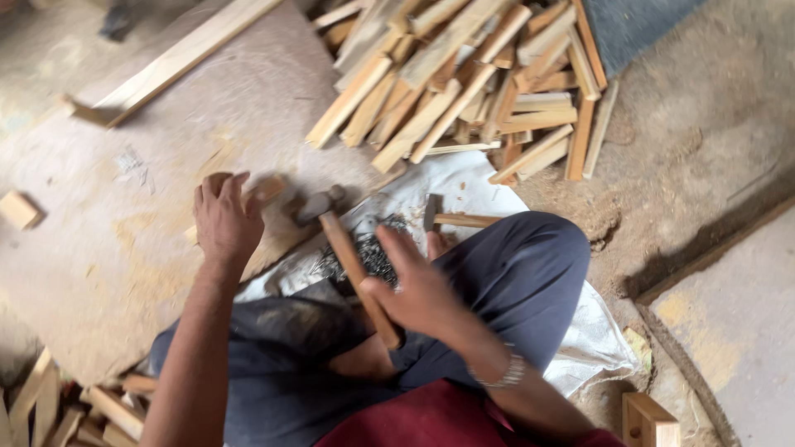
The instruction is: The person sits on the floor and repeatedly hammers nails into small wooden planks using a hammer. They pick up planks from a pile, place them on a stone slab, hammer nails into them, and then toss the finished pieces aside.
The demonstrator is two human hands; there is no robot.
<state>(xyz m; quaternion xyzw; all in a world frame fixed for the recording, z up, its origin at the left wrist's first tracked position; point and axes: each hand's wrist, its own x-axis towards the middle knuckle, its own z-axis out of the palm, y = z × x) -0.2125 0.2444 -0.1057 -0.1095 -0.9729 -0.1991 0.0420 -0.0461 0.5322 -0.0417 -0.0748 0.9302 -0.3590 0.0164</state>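
While person sits on floor, right hand (pixel 418 290) wrapped tight round lower end of hammer (pixel 344 248) handle, centre of frame. Handle's long axis runs diagonal: butt lower right, metal head pointing upper left, head over board (pixel 124 240). Left hand (pixel 225 219) left of centre, fingers curled down on small wood block (pixel 267 189), just beside hammer head; grip partly blurred. Pile of nails (pixel 373 252) on white sack (pixel 464 186), beneath handle. Second hammer (pixel 455 219) lies near knee, handle pointing right. Heap of wood offcuts (pixel 472 74) along top of frame.
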